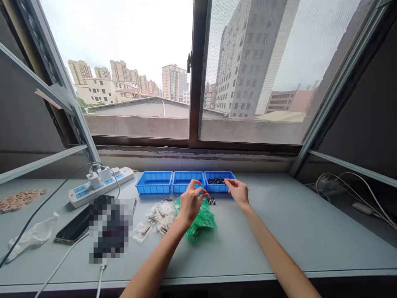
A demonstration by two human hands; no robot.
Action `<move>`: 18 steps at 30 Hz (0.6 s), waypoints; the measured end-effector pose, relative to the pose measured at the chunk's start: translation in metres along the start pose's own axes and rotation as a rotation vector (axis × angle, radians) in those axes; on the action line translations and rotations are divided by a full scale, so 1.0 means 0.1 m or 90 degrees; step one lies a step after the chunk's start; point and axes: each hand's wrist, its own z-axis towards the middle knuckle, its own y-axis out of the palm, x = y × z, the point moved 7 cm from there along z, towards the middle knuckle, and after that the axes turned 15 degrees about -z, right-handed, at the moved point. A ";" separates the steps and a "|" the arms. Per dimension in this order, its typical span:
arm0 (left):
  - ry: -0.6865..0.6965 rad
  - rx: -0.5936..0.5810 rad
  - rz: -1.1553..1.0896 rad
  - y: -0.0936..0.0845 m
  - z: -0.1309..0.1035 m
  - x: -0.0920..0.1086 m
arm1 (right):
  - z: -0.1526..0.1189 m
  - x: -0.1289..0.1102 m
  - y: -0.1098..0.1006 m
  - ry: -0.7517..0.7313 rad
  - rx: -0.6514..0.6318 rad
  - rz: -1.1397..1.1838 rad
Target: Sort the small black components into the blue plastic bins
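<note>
My right hand (238,193) is at the right end of the right blue bin (228,188), fingertips pinched together over its rim. Whatever they hold, if anything, is too small to make out. Small black parts (216,181) lie inside that bin. Above a heap of green plastic bags (203,218) hovers my left hand (191,203), its fingers curved and apart, with nothing visible between them. Several small black-and-silver pieces (211,201) lie on the table between the hands. Left of the green bags are clear bags (161,215) with small metal pieces, partly hidden by my left hand.
A middle blue bin (182,188) and a left blue bin (155,189) stand in the same row. Farther left are a white power strip (101,186) with plugs, a black phone (72,227), cables and crumpled plastic (34,234). The table's front edge (235,276) runs below my forearms.
</note>
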 end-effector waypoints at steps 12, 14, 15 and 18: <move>-0.011 0.017 0.023 -0.01 0.02 0.00 | -0.09 -0.22 0.21 -0.082 -0.214 0.079; -0.010 0.021 0.023 -0.02 0.02 0.00 | -0.13 -0.26 0.20 -0.124 -0.233 0.020; -0.009 0.022 0.023 -0.03 0.02 0.00 | -0.14 -0.27 0.20 -0.143 -0.235 -0.017; -0.013 0.023 0.024 -0.03 0.02 0.00 | -0.20 -0.30 0.18 -0.182 -0.239 -0.138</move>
